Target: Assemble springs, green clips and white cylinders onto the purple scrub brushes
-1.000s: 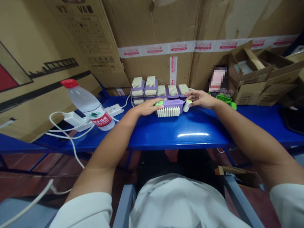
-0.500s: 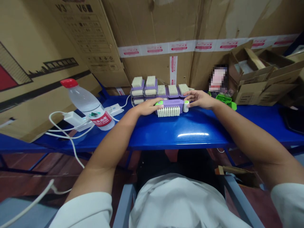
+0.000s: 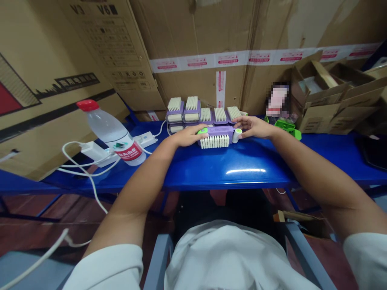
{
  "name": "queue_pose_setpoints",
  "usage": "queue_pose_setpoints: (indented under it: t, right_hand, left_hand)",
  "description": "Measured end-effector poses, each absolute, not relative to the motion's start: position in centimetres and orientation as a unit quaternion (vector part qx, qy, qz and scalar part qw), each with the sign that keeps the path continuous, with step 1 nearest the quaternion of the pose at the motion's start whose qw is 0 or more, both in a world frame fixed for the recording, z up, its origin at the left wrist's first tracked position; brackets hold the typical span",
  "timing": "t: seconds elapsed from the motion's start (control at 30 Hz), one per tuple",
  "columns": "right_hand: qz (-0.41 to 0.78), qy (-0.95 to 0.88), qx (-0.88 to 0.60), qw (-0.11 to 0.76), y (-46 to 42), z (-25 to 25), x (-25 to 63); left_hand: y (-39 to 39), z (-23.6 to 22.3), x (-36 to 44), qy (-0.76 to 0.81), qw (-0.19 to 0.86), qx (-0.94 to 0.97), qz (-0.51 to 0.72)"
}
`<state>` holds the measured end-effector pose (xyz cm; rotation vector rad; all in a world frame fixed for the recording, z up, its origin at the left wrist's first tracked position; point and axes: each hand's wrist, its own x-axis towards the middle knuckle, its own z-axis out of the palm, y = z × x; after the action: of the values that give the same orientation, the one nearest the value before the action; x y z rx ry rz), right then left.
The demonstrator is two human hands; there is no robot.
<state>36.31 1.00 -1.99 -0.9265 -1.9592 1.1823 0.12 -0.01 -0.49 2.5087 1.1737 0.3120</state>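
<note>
Left hand (image 3: 188,136) clasping the purple block (image 3: 219,131), which sits at its three o'clock, thumb laid along the green end, white pegs facing six. And here's the right hand (image 3: 256,127), with the block across at nine o'clock and a white cylinder (image 3: 236,137), leaning slightly, just between! Thumb right against that cylinder, fingers spread toward ten; whether they pinch it or merely touch, I can't tell. Both forearms angle inward over the blue table (image 3: 242,165), elbows wide, palms low. A row of purple units (image 3: 220,115) stands beyond the block at twelve.
</note>
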Motion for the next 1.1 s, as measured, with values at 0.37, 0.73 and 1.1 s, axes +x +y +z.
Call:
queue_pose_setpoints:
  t: [0.37, 0.73, 1.1]
  right_hand:
    - [0.415, -0.772, -0.392, 0.278, 1.7, -2.3, 37.3]
    - [0.437, -0.739, -0.374, 0.35, 1.4, -2.4, 36.0]
    - [0.445, -0.742, -0.352, 0.357, 1.3, -2.9, 35.6]
  left_hand:
    - [-0.4, -0.2, 0.3, 0.421, 0.181, 0.882, 0.109]
    - [-0.2, -0.3, 0.2, 0.423, 0.174, 0.883, 0.108]
    - [-0.2, -0.4, 0.2, 0.415, 0.183, 0.884, 0.113]
